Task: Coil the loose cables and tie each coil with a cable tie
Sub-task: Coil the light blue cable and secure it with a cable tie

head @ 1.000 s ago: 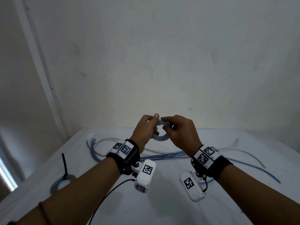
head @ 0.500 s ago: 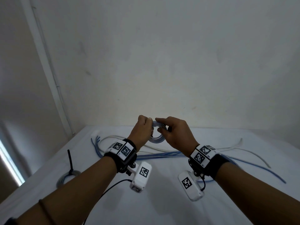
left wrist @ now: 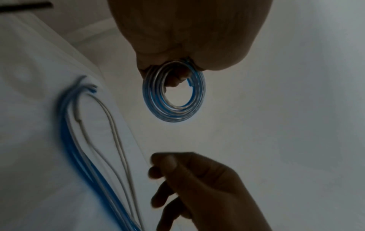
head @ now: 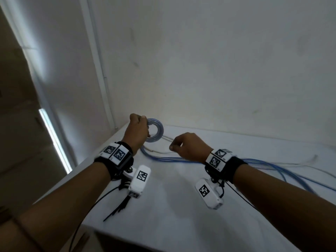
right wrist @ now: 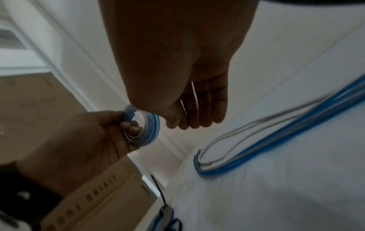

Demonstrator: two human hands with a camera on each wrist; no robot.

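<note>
My left hand (head: 143, 127) holds a small coil of blue and clear cable (head: 157, 132) in the air above the table's far left corner. In the left wrist view its fingers pinch the top of the coil (left wrist: 173, 100). My right hand (head: 175, 145) hangs a little to the right of the coil, fingers relaxed, holding nothing; the right wrist view shows its bare palm (right wrist: 177, 70). Loose blue and white cables (head: 174, 159) lie on the table below both hands. Black cable ties (head: 116, 210) lie by my left wrist.
The white table (head: 172, 215) ends at a left edge near my left forearm, with a wall behind. A tied coil with a black tie (right wrist: 166, 216) lies near that edge. A cardboard box (right wrist: 94, 201) stands beside the table. More blue cable (head: 283, 171) trails right.
My right hand has let go of the coil and drawn back to the right. My left hand keeps the coil and has carried it left. The head view has swung left.
</note>
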